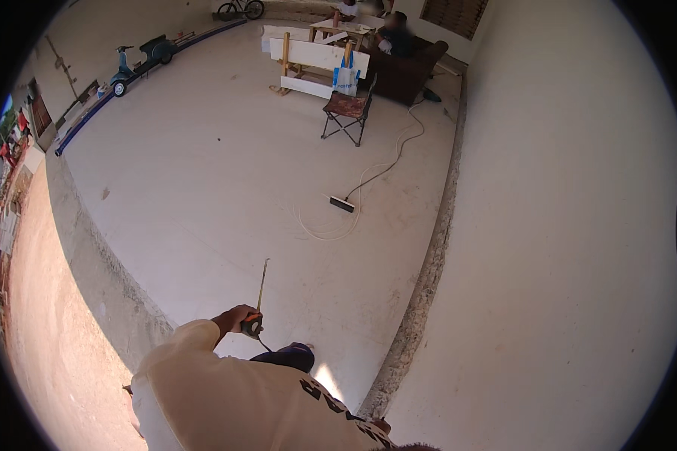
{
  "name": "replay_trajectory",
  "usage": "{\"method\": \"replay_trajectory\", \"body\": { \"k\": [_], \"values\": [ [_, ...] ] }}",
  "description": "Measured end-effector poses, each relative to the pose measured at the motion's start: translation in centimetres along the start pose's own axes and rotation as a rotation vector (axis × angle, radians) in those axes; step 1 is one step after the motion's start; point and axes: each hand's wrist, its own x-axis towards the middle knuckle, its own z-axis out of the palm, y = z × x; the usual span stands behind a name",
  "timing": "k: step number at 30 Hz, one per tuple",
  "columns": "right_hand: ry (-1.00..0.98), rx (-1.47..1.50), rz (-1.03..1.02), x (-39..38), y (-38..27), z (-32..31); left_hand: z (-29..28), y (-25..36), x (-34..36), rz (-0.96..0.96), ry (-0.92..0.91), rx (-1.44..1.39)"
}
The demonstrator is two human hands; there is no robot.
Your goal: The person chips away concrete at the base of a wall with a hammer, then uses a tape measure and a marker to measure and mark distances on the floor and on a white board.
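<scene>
My left hand (235,319) is closed around a tape measure (252,325) with a dark and orange case. A short length of its yellow blade (262,286) sticks out, pointing away from me over the pale floor, its hooked end free. A thin dark strap hangs from the case. My white shirt (233,402), with dark lettering, fills the lower part of the picture. Just beyond the tape measure shows a dark, rounded shape with a purple edge (293,356). At the bottom, by the wall, only a sliver of skin shows, possibly my right hand (382,425); its fingers are hidden.
A tall pale wall (549,225) stands to my right, with a rough strip along its foot. Ahead lie a power strip (342,204) and its looping cable. Farther off are a folding chair (347,107), a white bench (320,56), a sofa with seated people, and a blue scooter (139,64).
</scene>
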Motion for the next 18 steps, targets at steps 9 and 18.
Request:
{"method": "replay_trajectory", "body": {
  "k": [9, 18],
  "values": [
    [-0.039, -0.712, -0.490, 8.5, -24.5, -2.2, -2.9, 6.5, -3.5, 0.372, -0.042, -0.406],
    [-0.072, -0.672, -0.554, 8.6, -58.0, 6.8, -11.9, 9.4, -0.6, 0.260, 0.190, -0.609]
  ]
}}
